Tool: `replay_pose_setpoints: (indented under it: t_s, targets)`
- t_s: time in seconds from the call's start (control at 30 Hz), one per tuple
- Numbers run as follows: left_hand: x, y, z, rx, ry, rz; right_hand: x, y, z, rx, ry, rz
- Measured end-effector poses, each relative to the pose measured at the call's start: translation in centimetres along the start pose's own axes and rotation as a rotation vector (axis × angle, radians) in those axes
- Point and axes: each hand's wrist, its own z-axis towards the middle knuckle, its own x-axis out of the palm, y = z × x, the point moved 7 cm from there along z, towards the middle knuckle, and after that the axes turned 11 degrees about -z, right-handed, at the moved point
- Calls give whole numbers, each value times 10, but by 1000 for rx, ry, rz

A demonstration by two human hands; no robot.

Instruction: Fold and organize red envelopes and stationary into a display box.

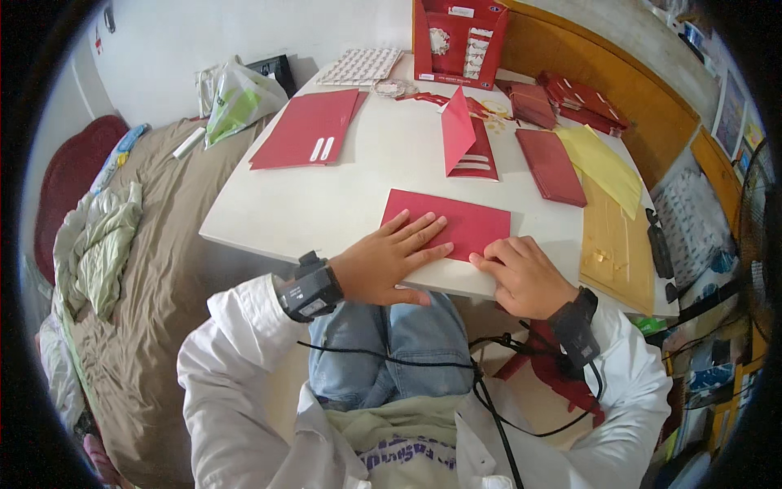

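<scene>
A plain red folded card or envelope (481,218) lies flat near the front edge of the white table. Across its left part, my left hand (395,259) rests palm down with the fingers spread. My right hand (521,273) is at the card's lower right edge, its fingers curled and the thumb against that edge. Behind the card, a red folder (472,155) stands partly unfolded, one flap raised. To its right is a stack of dark red envelopes (550,167). Farther left lie red sheets (305,130) with two white strips on the top one.
A red display box (460,45) stands at the back. Near it are a patterned white sheet (358,67) and bundled red packets (582,99). Yellow paper (603,167) and a brown envelope (615,244) line the table's right side. A bed (171,220) stands left; black cables (489,399) cross my lap.
</scene>
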Motion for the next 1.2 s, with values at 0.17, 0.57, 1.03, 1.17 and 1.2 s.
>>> replay_pose_setpoints:
  t_s: [0.17,0.57,1.03,1.17,1.2]
  targets:
    - [-11,-9,-2,-39,-48,81,4,0,-5,41,-3,-10]
    - [-4,-17,-15,58,-324,332,-3,11,-8,-7,-8,-107]
    - [-4,-21,-10,-1,-208,327,0,13,0,30,54,-143]
    - [-5,-23,-11,23,-191,404,1,13,-1,44,63,-140]
    - [-6,-23,-11,18,-190,408,1,13,-2,57,47,-142]
